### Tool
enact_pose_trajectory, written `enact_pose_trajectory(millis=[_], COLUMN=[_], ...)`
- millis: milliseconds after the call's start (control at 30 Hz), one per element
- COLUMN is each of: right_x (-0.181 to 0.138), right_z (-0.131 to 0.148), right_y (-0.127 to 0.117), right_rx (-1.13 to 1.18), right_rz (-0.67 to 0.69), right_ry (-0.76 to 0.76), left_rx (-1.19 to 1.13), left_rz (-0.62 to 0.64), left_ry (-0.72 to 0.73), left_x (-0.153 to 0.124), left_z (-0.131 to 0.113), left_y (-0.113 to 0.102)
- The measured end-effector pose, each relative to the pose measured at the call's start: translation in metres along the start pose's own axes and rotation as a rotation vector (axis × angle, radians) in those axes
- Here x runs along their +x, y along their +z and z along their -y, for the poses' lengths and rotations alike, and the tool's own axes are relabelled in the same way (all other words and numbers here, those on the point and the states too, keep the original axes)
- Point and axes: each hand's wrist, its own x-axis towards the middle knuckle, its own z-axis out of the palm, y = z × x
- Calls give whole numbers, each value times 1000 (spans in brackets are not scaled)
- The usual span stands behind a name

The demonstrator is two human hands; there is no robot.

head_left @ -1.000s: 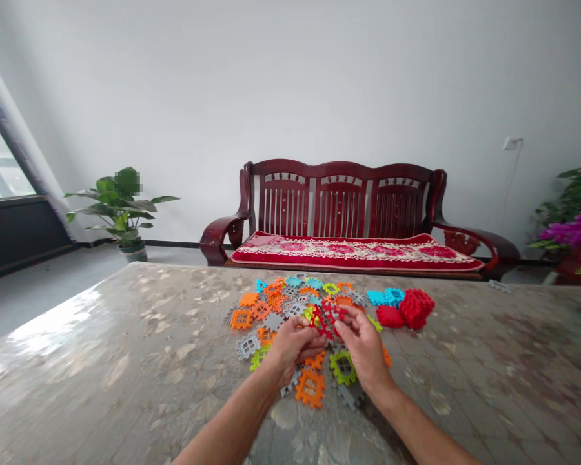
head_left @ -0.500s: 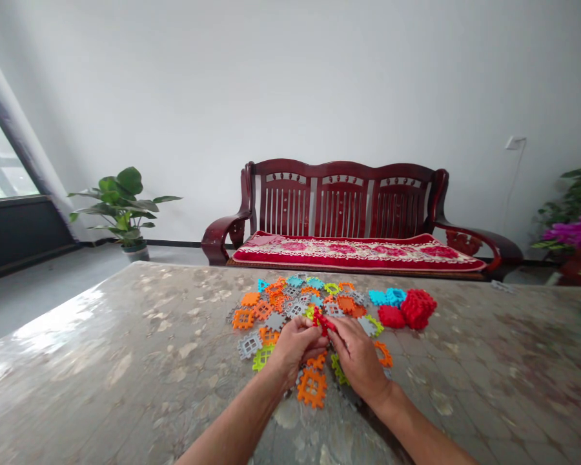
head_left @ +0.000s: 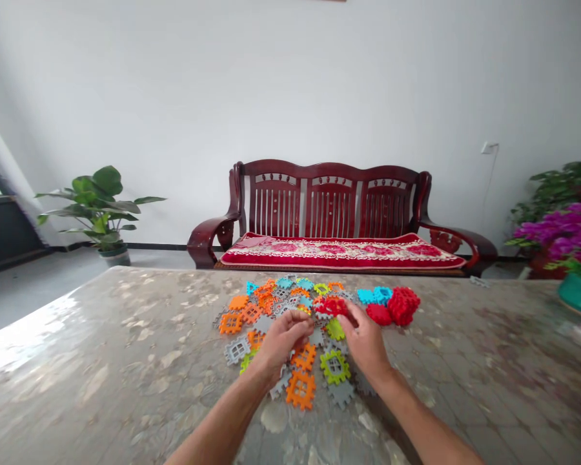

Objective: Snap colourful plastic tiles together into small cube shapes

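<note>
My right hand [head_left: 368, 342] grips red interlocking building pieces [head_left: 330, 306] between thumb and fingers, above the pile. How many red pieces are joined there is too blurred to tell. To the left, my left hand [head_left: 281, 341] hovers over the pile, fingers loosely curled and thumb apart, with nothing visible in it. Beneath both hands lie flat notched pieces: an orange window piece [head_left: 301, 389], a lime green one [head_left: 335, 367], a grey one [head_left: 237, 350] and several others. Parts of the pile are hidden by my hands.
Right of the pile stand a red assembled block [head_left: 403, 306], a flat red piece [head_left: 378, 314] and a blue assembled piece [head_left: 382, 295]. The patterned table [head_left: 140, 387] extends around them. Behind it is a wooden sofa [head_left: 332, 200]; a teal flowerpot [head_left: 580, 294] stands at right.
My hands have moved apart. The left has come off the red pieces, which stay in my right hand, now farther forward. The view has shifted slightly to the right.
</note>
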Motion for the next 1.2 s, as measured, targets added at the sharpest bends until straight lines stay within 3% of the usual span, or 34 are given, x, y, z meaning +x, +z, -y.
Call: enact_pose_trajectory(millis=[133,267,400,633,767,1000,1200], right_x=[15,21,21,19,19,19,17], right_z=[-40,-75,-85,-85,-86,-89,-94], right_y=[-23,-44,-54,-57,-60,-62,-61], right_rx=[45,45,-63,-274,-367,-432,-428], right_rz=[-151,-265,-310,-225,-166,-188,-250], right_ry=[258,353,360,406,410,363,228], left_rx=[124,197,206,345,467,530,550], left_rz=[-167,-382,-535,-788,-878,-896,-894], left_ry=[211,373,314,287,256,277,277], left_x=[16,33,42,47,44,40,40], left_z=[-9,-13,-13,-1,1,0,1], left_y=[-25,-60,-95,-144,-154,-155,-156])
